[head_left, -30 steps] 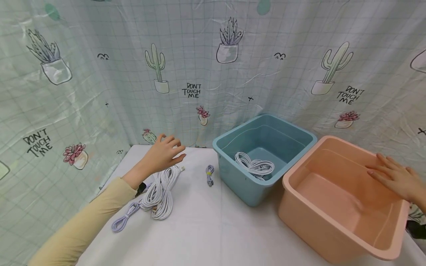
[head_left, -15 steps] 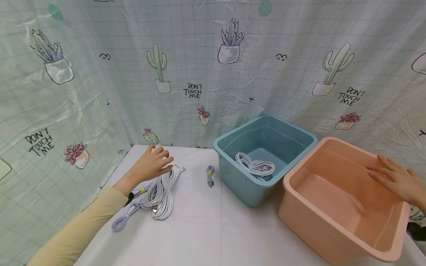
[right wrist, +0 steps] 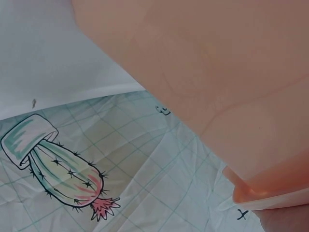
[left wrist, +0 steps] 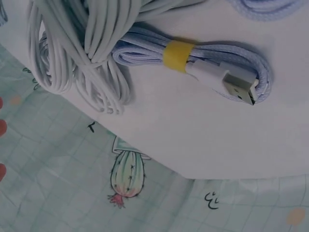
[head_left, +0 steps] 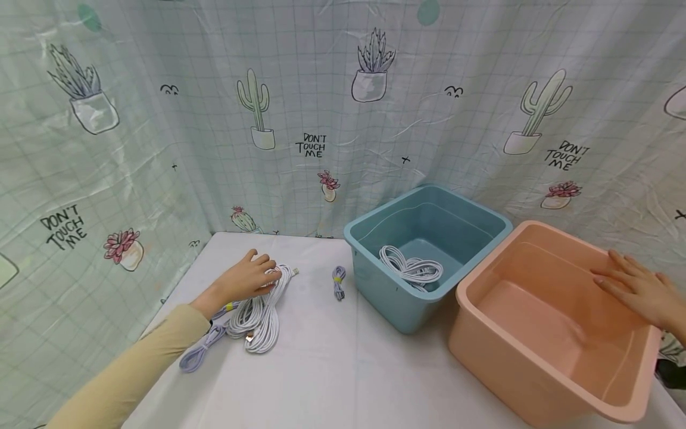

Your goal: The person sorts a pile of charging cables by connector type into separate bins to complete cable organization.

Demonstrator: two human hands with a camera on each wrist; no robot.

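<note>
My left hand [head_left: 243, 280] is low over a big coiled white cable [head_left: 262, 325], its fingers loosely bent and overlapping the coil's upper end. At the left edge of the left wrist view only fingertips [left wrist: 2, 127] show, apart from the coil. Beside that coil lies a lilac USB cable [left wrist: 145, 48] with a yellow tie, partly under my wrist in the head view. A second lilac cable [head_left: 202, 350] lies nearer the front. On the right, my right hand [head_left: 640, 289] rests over the rim of the peach tub [head_left: 536, 387], fingers extended along its inner wall.
The blue tub [head_left: 383, 292] stands against the peach one and has white coiled cables [head_left: 412, 269] inside. A small grey cable [head_left: 338, 282] with a yellow tie lies left of it on the white tabletop [head_left: 321, 369]. A cactus-print curtain [head_left: 321, 89] surrounds the table.
My left hand has moved back leftward and come down to the big white coil. My right hand has stayed on the peach tub.
</note>
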